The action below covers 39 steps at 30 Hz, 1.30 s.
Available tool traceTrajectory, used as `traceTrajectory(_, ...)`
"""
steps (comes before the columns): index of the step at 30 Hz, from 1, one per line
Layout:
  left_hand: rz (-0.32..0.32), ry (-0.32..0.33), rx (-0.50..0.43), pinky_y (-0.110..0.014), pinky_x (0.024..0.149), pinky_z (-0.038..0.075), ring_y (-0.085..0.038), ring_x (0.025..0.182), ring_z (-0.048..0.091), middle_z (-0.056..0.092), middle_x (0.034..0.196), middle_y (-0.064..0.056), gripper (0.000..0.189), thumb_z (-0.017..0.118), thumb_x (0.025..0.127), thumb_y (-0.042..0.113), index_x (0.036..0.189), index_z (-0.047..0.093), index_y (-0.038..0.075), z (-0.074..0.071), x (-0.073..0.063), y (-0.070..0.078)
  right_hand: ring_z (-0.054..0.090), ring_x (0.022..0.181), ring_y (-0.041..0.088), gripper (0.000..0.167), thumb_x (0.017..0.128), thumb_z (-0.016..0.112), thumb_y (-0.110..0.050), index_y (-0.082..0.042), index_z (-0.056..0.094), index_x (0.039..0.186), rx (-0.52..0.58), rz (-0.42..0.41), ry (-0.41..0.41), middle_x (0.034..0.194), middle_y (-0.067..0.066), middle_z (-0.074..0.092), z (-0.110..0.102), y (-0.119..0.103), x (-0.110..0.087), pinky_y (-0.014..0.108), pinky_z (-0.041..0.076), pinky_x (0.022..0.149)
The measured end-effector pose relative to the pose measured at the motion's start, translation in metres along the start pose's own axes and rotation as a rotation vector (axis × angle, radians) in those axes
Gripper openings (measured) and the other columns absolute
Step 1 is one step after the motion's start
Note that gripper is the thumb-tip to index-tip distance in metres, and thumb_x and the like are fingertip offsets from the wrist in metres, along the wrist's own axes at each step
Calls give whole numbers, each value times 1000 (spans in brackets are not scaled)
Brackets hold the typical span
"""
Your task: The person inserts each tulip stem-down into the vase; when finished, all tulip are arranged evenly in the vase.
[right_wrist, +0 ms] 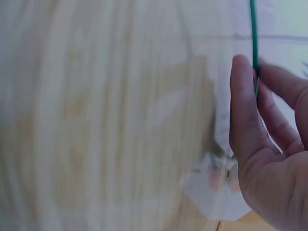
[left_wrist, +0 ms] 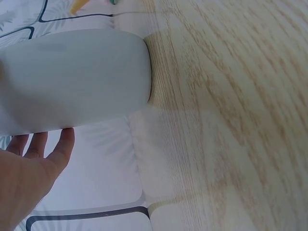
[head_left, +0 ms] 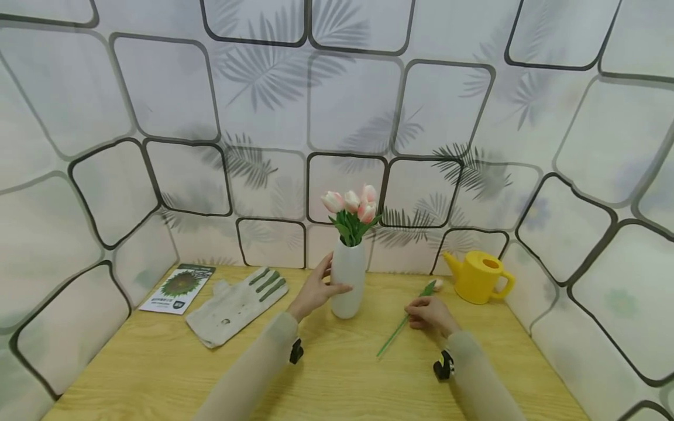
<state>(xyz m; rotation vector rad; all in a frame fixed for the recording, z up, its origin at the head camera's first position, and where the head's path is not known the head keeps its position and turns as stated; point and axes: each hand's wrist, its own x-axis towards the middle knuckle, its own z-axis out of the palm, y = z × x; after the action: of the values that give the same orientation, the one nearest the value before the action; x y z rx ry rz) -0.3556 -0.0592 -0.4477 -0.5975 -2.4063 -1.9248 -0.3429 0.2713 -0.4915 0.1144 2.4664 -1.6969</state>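
Observation:
A white vase (head_left: pixel 347 286) stands upright on the wooden table, filled with several pale pink tulips (head_left: pixel 351 203) with green leaves. My left hand (head_left: pixel 317 290) grips the vase's left side, thumb across the front and fingers round behind. In the left wrist view, fingertips (left_wrist: pixel 65 139) touch the smooth wall of the vase (left_wrist: pixel 82 77), whose base meets the tabletop. To the right, my right hand (head_left: pixel 430 314) pinches the green stem of a single tulip (head_left: pixel 392 339). That stem (right_wrist: pixel 254 33) passes between thumb and fingers in the right wrist view; its pale bloom points away from me.
A yellow watering can (head_left: pixel 476 280) stands at the back right, close beyond the single tulip's bloom. On the left lie a pair of white and green work gloves (head_left: pixel 231 310) and a seed packet (head_left: pixel 176 289) with a sunflower picture. Patterned cloth walls (head_left: pixel 268 187) enclose the back and sides.

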Motion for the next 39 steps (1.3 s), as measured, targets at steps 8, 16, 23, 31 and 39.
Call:
traceTrajectory(8,-18,-1,-4,-58,104,43,-29,136,44,42,149,-4,96,84,77,38,153,25,42,-1,0,2,70,85,14,48,96,63,-9,12,46,136,178,-66,27,118,25,65,0,-7,-4,28,59,75)
traceTrajectory(16,0,-5,1,-57,102,45,-30,136,44,43,150,-5,96,83,78,37,153,24,41,0,0,2,71,96,17,54,96,61,-4,9,32,140,416,-85,63,110,13,68,5,-19,-12,30,58,84)
traceTrajectory(23,-1,1,-20,-60,102,44,-32,136,43,41,151,-7,96,83,81,30,155,22,36,0,-2,3,72,96,16,45,95,60,1,5,35,131,532,-102,131,99,3,70,12,-26,-16,32,59,83)
traceTrajectory(31,3,3,-5,-59,102,44,-32,136,44,41,151,-7,95,83,80,32,154,24,38,0,0,3,71,99,14,34,97,57,-1,-4,37,124,654,-132,148,95,-4,71,14,-41,-22,31,57,88)
traceTrajectory(39,10,-2,1,-58,101,45,-31,135,45,43,149,-5,94,83,79,35,153,25,41,0,-2,2,71,100,14,37,98,56,-2,-11,34,126,837,-135,126,104,1,70,14,-55,-28,32,57,88)
